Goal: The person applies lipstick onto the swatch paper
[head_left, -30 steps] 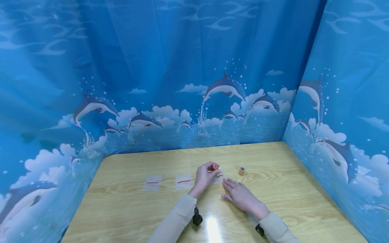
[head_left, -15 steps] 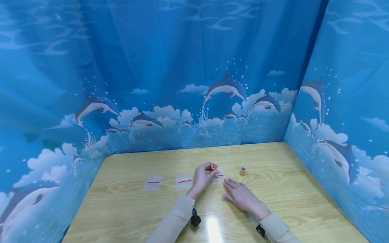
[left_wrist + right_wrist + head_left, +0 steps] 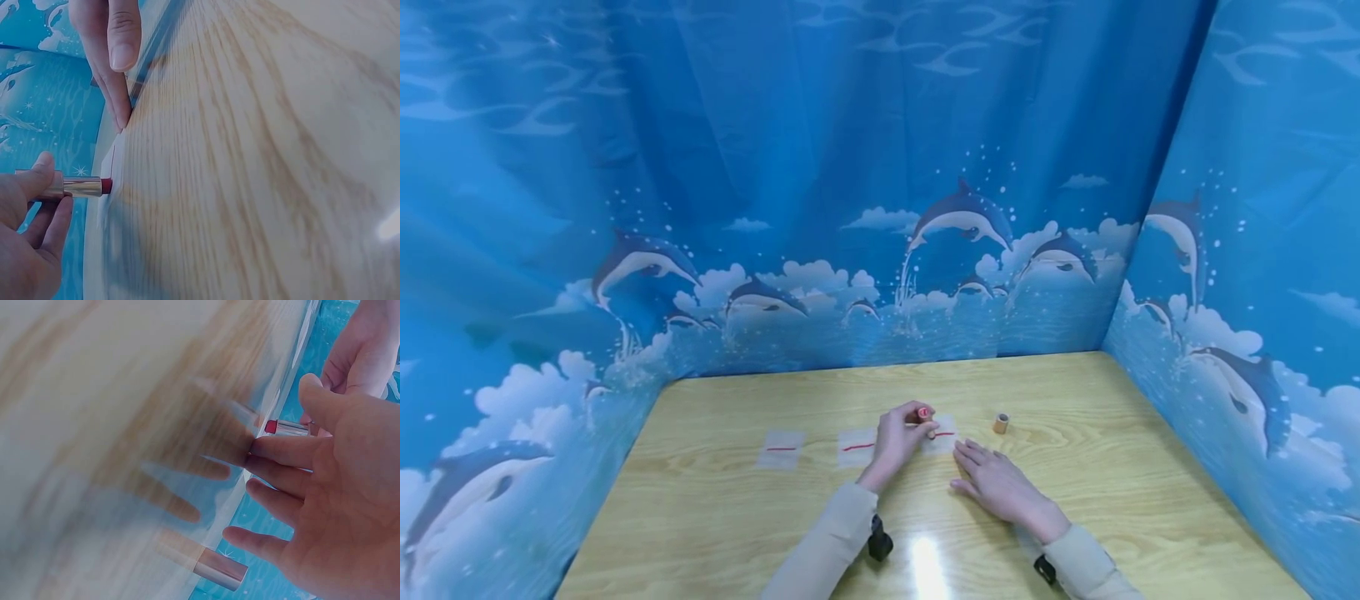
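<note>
- Over the wood-grain table (image 3: 700, 517), three thin whitish squares lie in a row: a left sheet (image 3: 782, 461), a middle sheet (image 3: 852, 458) and a right sheet (image 3: 946, 447), each crossed by one roughly level red stroke (image 3: 781, 449).
- The cap (image 3: 1001, 423) stands upright near the right sheet, open end up, on bare tabletop beyond the fingers.
- The left hand (image 3: 901, 435) blocks part of the head view, covering the left side of the right sheet; its thumb and fingers pinch the lipstick (image 3: 82, 187).
- That lipstick is tip-down above the right sheet — whether the tip touches it, I cannot tell.
- The right hand (image 3: 996, 483) has its fingers extended, holding nothing, fingertips resting by the right sheet's lower right corner.
- Materials: lipstick and cap are shiny, rose-gold metal, the tube slim, the cap short; the tip is deep red. The tabletop is glossy enough to mirror hand and cap.
- Behind, a softly creased blue curtain (image 3: 835, 125) carries printed dolphins, clouds and waves.
- Pale sleeves (image 3: 823, 546) end at wrists bearing small black devices (image 3: 880, 542).
- Writing: the lipstick's upper end shows a red round patch — too small to read.
</note>
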Tool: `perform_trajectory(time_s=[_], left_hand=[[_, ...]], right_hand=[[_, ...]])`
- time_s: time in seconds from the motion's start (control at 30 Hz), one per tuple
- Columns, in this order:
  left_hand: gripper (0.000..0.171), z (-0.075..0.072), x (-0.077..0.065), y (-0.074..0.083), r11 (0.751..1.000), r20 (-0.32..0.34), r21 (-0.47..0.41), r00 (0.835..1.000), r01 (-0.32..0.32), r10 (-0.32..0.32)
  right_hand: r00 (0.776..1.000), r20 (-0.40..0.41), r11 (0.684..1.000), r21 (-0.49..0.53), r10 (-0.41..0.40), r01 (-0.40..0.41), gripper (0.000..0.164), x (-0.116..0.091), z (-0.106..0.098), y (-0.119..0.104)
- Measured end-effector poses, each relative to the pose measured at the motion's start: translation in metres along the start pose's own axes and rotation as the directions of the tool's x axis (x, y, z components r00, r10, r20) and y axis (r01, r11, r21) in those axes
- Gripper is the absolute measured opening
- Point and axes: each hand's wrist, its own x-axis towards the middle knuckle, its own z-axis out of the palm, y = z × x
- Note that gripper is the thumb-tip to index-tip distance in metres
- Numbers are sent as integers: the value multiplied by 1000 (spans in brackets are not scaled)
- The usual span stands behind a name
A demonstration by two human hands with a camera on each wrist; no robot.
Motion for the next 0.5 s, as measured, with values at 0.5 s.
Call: perform_trajectory(time_s=[0.5], left_hand=[[19, -8, -3, -1, 1000, -7, 4, 1000, -6, 6]], right_hand=[[1000, 9, 1000, 14, 9, -9, 58, 0, 0, 1]])
